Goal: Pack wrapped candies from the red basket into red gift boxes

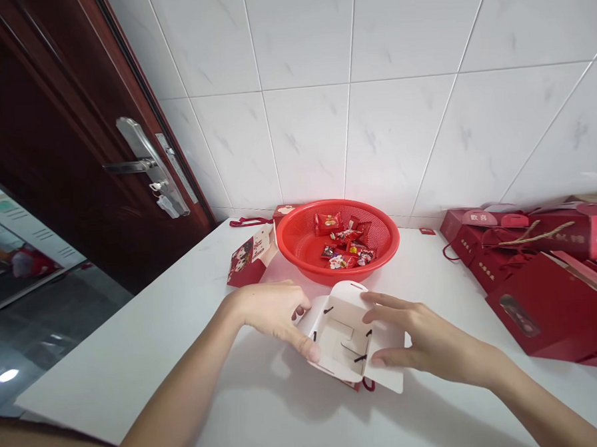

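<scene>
An open paper gift box (334, 335), white inside, stands on the table with its flaps spread outward. Dark ribbon ends poke through its inner walls, and a red ribbon loop (369, 384) shows at the near side. My left hand (276, 315) grips the box's left side, thumb on the near left corner and fingers curled. On the right flap lie the outstretched fingers of my right hand (409, 331), spread apart, with the forefinger at the back flap. Just behind the box is a red plastic basket (300, 247) holding several wrapped candies (346, 237).
Left of the basket stands another red-and-white box (253, 256), with a red box (284, 212) behind it. Several red gift boxes (552, 297) are piled at the right. A tiled wall (314, 136) bounds the white table (183, 309) at the back; a dark door (73, 128) stands left.
</scene>
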{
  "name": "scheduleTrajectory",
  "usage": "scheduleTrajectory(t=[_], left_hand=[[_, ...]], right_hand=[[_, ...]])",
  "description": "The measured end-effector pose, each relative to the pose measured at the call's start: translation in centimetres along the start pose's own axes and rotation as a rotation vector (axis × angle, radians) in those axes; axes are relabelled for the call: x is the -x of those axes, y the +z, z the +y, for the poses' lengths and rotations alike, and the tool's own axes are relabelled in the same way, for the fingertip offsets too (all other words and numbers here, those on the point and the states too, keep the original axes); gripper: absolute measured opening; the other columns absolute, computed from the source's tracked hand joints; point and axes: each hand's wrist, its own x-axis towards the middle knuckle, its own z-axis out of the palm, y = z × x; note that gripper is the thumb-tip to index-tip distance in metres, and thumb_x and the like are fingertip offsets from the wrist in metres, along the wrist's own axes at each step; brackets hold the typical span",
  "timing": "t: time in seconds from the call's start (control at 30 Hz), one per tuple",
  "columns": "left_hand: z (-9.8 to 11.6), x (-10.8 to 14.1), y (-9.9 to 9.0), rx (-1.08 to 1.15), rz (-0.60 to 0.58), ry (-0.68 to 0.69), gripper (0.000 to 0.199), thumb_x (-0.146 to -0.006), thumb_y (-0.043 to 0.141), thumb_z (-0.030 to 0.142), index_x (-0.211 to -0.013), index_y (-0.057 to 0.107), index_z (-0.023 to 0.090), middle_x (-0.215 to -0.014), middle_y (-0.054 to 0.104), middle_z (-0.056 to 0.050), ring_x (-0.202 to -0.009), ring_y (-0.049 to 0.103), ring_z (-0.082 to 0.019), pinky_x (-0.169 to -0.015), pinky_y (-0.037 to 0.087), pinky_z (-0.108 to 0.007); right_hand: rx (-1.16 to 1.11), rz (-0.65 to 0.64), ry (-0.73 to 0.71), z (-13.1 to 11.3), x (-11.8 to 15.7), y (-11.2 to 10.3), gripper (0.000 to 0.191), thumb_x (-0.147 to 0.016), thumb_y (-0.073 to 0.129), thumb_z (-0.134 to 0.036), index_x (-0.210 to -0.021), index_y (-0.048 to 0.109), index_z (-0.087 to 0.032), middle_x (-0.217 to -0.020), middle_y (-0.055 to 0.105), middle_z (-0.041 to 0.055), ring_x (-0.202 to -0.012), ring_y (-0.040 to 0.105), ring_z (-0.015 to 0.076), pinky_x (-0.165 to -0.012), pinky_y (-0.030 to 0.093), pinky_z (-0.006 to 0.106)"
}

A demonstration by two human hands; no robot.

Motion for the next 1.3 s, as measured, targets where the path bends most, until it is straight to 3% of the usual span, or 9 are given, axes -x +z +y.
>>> scheduleTrajectory(t=[0.2,0.3,0.5,0.67,0.8,0.93,1.07,1.13,1.3], left_hand=[[-0.2,-1.0,0.9,-0.017,-0.009,-0.154,0.067,-0.047,0.078,0.077,-0.077,0.057,0.021,-0.083,0.059,-0.003,-0.069,0.053,-0.021,-0.053,0.032,-0.028],[-0.1,-1.1,0.8,0.086,0.061,-0.159,0.065,-0.057,0.078,0.068,-0.100,0.064,0.022,-0.098,0.064,-0.005,-0.082,0.061,-0.026,-0.059,0.040,-0.028],[0.5,-0.1,0.0,0.174,0.115,-0.076,0.047,-0.072,0.073,0.049,-0.111,0.064,0.026,-0.091,0.068,-0.001,-0.085,0.065,-0.025,-0.061,0.041,-0.027],[0.8,1.0,-0.5,0.064,0.217,-0.053,0.043,-0.076,0.069,0.057,-0.105,0.067,0.025,-0.095,0.070,-0.003,-0.089,0.065,-0.027,-0.064,0.042,-0.029],[0.1,0.5,-2.5,-0.031,0.395,-0.001,0.045,-0.083,0.061,0.059,-0.115,0.070,0.028,-0.106,0.072,-0.005,-0.104,0.064,-0.030,-0.080,0.045,-0.032],[0.0,-3.4,-5.3,-0.043,0.400,0.031,0.052,-0.089,0.054,0.059,-0.129,0.066,0.028,-0.122,0.071,-0.006,-0.109,0.065,-0.028,-0.086,0.047,-0.033],[1.3,-9.4,-6.5,-0.176,0.178,0.193,0.053,-0.087,0.062,0.045,-0.137,0.061,0.026,-0.128,0.069,-0.008,-0.116,0.063,-0.028,-0.094,0.048,-0.033],[2.1,-12.1,-6.5,-0.246,0.044,0.220,0.059,-0.088,0.058,0.035,-0.146,0.052,0.026,-0.123,0.070,-0.010,-0.108,0.067,-0.028,-0.087,0.052,-0.035],[3.3,-16.8,-5.9,-0.311,0.038,0.205,0.076,-0.067,0.077,0.026,-0.140,0.057,0.030,-0.152,0.049,-0.013,-0.130,0.053,-0.039,-0.097,0.051,-0.043]], right_hand=[[0.046,0.025,0.021,0.5,-0.4,-0.1,0.044,-0.088,0.071,-0.051,-0.123,0.068,-0.024,-0.160,0.043,0.0110,-0.131,0.059,0.0317,-0.101,0.053,0.041],[0.170,0.082,0.017,0.5,-0.3,0.2,0.039,-0.093,0.065,-0.050,-0.119,0.069,-0.022,-0.157,0.047,0.0141,-0.136,0.054,0.0340,-0.103,0.053,0.046],[0.363,0.210,-0.057,-0.8,0.6,0.7,0.025,-0.098,0.058,-0.039,-0.110,0.071,-0.021,-0.145,0.059,0.0167,-0.130,0.059,0.0353,-0.098,0.056,0.050],[0.216,0.390,-0.166,-1.0,0.0,-2.0,0.028,-0.099,0.054,-0.042,-0.108,0.072,-0.022,-0.132,0.069,0.0139,-0.113,0.069,0.0303,-0.087,0.059,0.043],[-0.065,0.461,-0.216,0.7,-3.4,-5.5,0.024,-0.094,0.060,-0.040,-0.102,0.073,-0.022,-0.110,0.076,0.0085,-0.099,0.072,0.0243,-0.086,0.058,0.037],[-0.320,0.558,-0.079,3.3,-9.0,-6.9,0.014,-0.082,0.068,-0.034,-0.081,0.074,-0.021,-0.091,0.079,0.0048,-0.086,0.072,0.0225,-0.081,0.056,0.034],[-0.455,0.711,0.064,5.6,-14.0,-5.9,0.006,-0.075,0.065,-0.021,-0.072,0.070,-0.019,-0.083,0.077,0.0049,-0.081,0.071,0.0211,-0.080,0.054,0.033],[-0.476,0.753,0.101,6.5,-15.3,-5.2,0.005,-0.073,0.064,-0.021,-0.072,0.069,-0.018,-0.082,0.077,0.0060,-0.080,0.071,0.0219,-0.076,0.054,0.034],[-0.511,0.816,0.149,7.6,-15.5,-4.3,0.006,-0.074,0.062,-0.023,-0.076,0.067,-0.020,-0.087,0.077,0.0057,-0.080,0.072,0.0217,-0.073,0.055,0.032]])
